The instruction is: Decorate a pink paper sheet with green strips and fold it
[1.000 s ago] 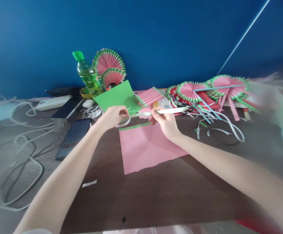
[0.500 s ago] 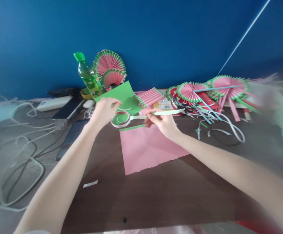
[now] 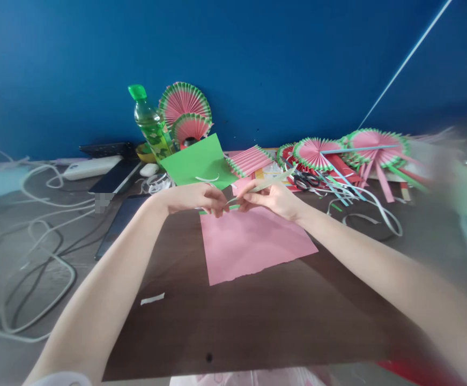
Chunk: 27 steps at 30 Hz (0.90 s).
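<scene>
One pale strip pinched between thumb and fingers of right hand, one end sticking out past them, up and to the right. Short stretch visible toward left hand; fingers bunched together there, can't tell if clamped on it. Both hands near far edge of pink sheet, green sheet just beyond left hand.

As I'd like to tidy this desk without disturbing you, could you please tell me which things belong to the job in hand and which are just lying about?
Likely the job's: pale strip in the right hand, pink sheet, green sheet, pleated pink paper, scissors.

Apparently just lying about: bottle, dark flat device, white cable, white box.
</scene>
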### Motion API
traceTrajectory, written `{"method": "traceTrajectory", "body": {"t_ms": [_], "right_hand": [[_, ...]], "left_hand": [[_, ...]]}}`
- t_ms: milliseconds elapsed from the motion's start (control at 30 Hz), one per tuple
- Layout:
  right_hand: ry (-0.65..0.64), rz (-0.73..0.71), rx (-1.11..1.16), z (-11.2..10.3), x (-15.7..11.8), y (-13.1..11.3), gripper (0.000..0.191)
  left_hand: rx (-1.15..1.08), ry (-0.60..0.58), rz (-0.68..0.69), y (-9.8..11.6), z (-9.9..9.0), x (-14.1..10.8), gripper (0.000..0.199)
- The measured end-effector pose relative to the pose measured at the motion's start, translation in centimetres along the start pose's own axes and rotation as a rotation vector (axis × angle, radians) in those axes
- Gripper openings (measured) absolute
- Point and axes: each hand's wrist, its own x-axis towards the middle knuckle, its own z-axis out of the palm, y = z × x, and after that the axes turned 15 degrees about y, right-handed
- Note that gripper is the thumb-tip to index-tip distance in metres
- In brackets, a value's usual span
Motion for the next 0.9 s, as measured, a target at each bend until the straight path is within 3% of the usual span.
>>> {"method": "traceTrajectory", "body": {"t_ms": [200, 367, 533, 767, 900], "right_hand": [[-0.142, 0.211, -0.062, -1.7, 0.3, -1.0, 0.022], [-0.089, 0.324, -0.025, -3.7, 0.8, -2.1, 0.027], [0.031, 0.31, -0.198, -4.9, 1.1, -2.8, 0.023], [0.089, 0.287, -0.533, -5.6, 1.1, -2.7, 0.013], [0.083, 0.317, -0.624, -5.7, 1.1, -2.7, 0.014]], "left_hand": [[0.135, 0.054, -0.008, -0.5, -0.2, 0.2, 0.021], [0.153, 0.089, -0.018, -1.2, -0.3, 0.5, 0.023], [0.143, 0.083, -0.044, -1.4, -0.2, 0.4, 0.026], [0.108, 0.119, -0.093, -1.5, -0.4, 0.2, 0.04], [0.063, 0.132, -0.159, -1.6, -0.1, 0.3, 0.024]]}}
